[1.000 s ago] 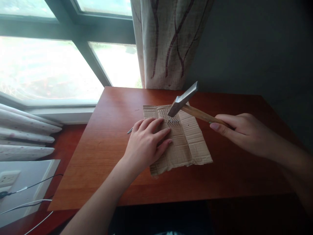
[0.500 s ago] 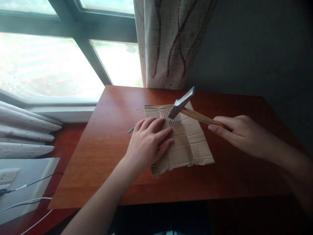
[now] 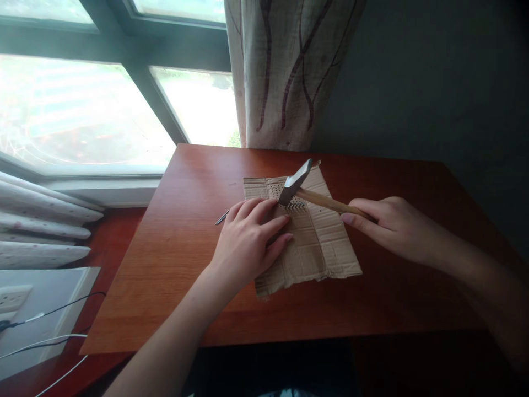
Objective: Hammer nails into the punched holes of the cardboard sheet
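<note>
My right hand (image 3: 384, 223) is closed round the wooden handle of a hammer (image 3: 322, 198). The hammer's metal head is low over a small plate with rows of holes (image 3: 274, 189), beside the fingertips of my left hand; whether it touches cannot be made out. Along the plate's near side runs a row of small metal pieces (image 3: 296, 207), too small to name surely. Beneath lies a creased sheet of cardboard (image 3: 306, 248). My left hand (image 3: 250, 234) rests flat on the cardboard's left part, fingers apart, covering part of the plate.
A thin pointed metal rod (image 3: 222, 217) lies left of my left hand, partly hidden by it. The reddish wooden table (image 3: 177, 286) stands by a window, with a curtain (image 3: 285, 82) behind it. Cables (image 3: 53, 337) and a wall socket (image 3: 15, 299) are at lower left.
The hammer has come down and a little to the left, its head nearer the plate and my left fingertips. My right hand moved left with it; my left hand stayed in place.
</note>
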{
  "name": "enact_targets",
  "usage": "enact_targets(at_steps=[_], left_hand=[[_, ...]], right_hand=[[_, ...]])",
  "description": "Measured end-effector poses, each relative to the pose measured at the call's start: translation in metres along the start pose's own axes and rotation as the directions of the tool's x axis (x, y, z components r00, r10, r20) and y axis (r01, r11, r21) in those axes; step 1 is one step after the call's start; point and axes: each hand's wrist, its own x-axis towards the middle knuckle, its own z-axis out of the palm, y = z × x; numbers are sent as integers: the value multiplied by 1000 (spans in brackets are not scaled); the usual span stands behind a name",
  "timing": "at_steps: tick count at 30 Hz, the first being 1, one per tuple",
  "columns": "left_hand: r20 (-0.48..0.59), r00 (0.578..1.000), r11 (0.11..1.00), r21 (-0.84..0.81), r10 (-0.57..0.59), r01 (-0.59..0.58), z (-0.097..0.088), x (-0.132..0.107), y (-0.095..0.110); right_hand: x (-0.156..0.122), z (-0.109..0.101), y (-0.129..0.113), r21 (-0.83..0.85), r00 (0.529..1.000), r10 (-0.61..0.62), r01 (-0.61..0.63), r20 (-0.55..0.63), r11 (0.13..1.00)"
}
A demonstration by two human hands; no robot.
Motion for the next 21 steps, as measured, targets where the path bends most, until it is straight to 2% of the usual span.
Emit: enact_targets(at_steps=[9,15,21], left_hand=[[-4,1000,1000,-11,-1,1,1,0,0],[44,999,999,-38,-13,15,-5,3,0],[59,997,995,-92,52,-46,-8,11,0]], right_hand=[[-5,-1,5,50,995,55,-50,-85,997],[-3,5,6,78,994,70,-63,-84,995],[-4,10,13,122,989,63,-47,-132,991]])
